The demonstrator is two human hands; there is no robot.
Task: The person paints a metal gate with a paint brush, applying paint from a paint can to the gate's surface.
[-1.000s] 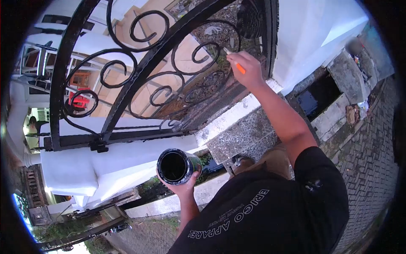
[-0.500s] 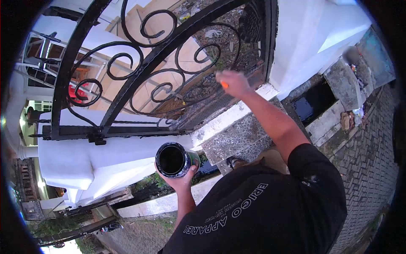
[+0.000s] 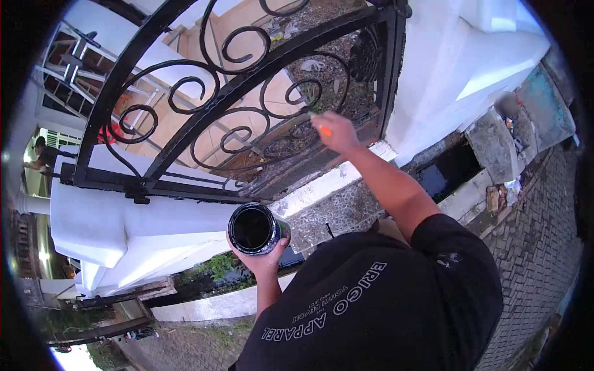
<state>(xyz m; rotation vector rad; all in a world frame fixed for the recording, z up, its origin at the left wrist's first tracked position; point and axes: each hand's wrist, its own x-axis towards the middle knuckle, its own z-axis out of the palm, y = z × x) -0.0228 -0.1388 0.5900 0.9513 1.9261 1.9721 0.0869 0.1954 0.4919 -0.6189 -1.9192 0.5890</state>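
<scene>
My left hand [image 3: 263, 261] is wrapped around a paint can [image 3: 278, 237], its open top facing me. Dark, glossy paint [image 3: 250, 230] fills the inside, and smears of it coat the rim. Farther up, my right hand [image 3: 336, 133] grips a small paintbrush [image 3: 325, 130] with an orange handle. Its tip points up and left, right at the edge of a scroll on the black wrought-iron gate [image 3: 309, 42]. The gate has curved bars and several spiral scrolls. My fingers partly hide the brush handle.
White walls [image 3: 433, 80] flank the gate, with a pebbled step [image 3: 337, 210] below it. Open drains with dark water [image 3: 448, 172] run alongside. A metal ladder [image 3: 74, 65] stands at upper left behind the gate. Brick paving [image 3: 532, 247] lies at right.
The view has shifted slightly. My right hand has moved a little down with the brush, whose tip is now closer to the scroll. My left hand still holds the paint can.
</scene>
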